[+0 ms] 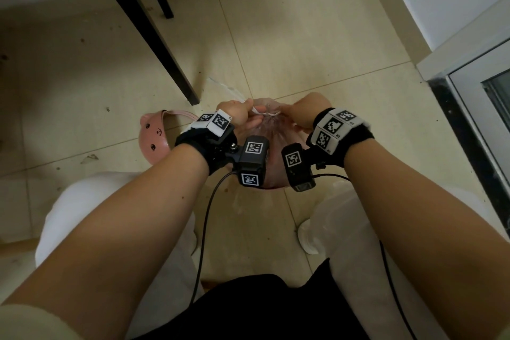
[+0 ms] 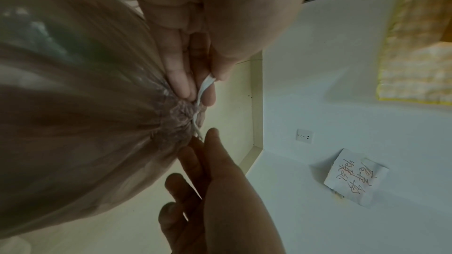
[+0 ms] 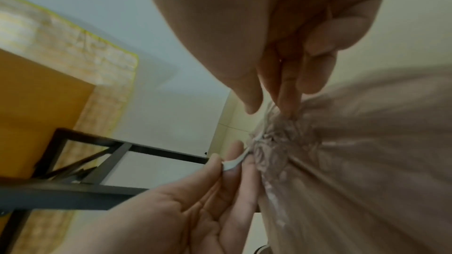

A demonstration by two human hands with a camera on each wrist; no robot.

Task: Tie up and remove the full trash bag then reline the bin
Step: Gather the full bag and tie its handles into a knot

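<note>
A full pinkish see-through trash bag [image 1: 271, 132] stands on the tiled floor between my knees, its mouth gathered into a puckered neck [image 2: 181, 115]. My left hand [image 1: 242, 114] pinches one white drawstring [image 2: 205, 86] between thumb and fingers just above the neck. From the other side, my right hand [image 1: 300, 116] meets the neck, fingertips [image 3: 288, 107] on the gathered plastic, and seems to pinch the string's other end [image 2: 198, 134]. In the right wrist view the left hand [image 3: 227, 161] holds the string [image 3: 232, 163] taut. A pink bin part with a cartoon face [image 1: 153, 135] lies left of the bag.
Black table legs [image 1: 154, 36] slant down to the floor just left of the bag. A pale plastic sheet [image 1: 223, 88] lies beyond my left hand. A metal door frame [image 1: 469, 107] runs along the right. My white shoe [image 1: 307, 234] stands close behind the bag.
</note>
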